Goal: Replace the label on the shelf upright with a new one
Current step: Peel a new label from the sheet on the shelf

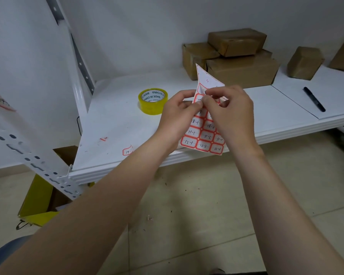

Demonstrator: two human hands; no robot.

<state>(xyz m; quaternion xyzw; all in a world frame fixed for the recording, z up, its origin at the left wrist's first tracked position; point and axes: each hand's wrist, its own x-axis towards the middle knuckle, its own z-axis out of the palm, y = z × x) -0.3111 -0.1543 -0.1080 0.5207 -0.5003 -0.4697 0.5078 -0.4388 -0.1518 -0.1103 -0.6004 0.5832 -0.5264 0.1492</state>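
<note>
Label sheet (204,135): thin glossy paper, a grid of white stickers with red borders and clipped corners, with handwritten numbers such as 11-1, 12-1 and 12-2. Its upper part is plain white backing that curls up to a point. I hold it over the front of the white shelf board (117,120), between both hands and in front of my forearms.

My left hand (177,114) grips the sheet's left edge, thumb in front and fingers curled behind. My right hand (232,114) pinches near the top row of stickers with thumb and forefinger, its other fingers loosely bent; I cannot tell whether it has one sticker or the sheet itself. The thumbs touch. Both forearms reach forward and upward, bare, wrists nearly straight.

Well to my left stands the shelf upright (34,155), white painted metal punched with round and slotted holes. High on it sticks a worn, red-edged label (4,101), creased and blurred. A single red-bordered label (127,151) lies flat near the board's front edge, left of my left wrist, with a small red scrap (103,138) beyond it.

A roll of yellowish clear tape (153,101) stands on the board just left of my left hand. Brown cardboard boxes (240,70) are stacked behind the sheet, and a black marker (314,99) lies to the right.
</note>
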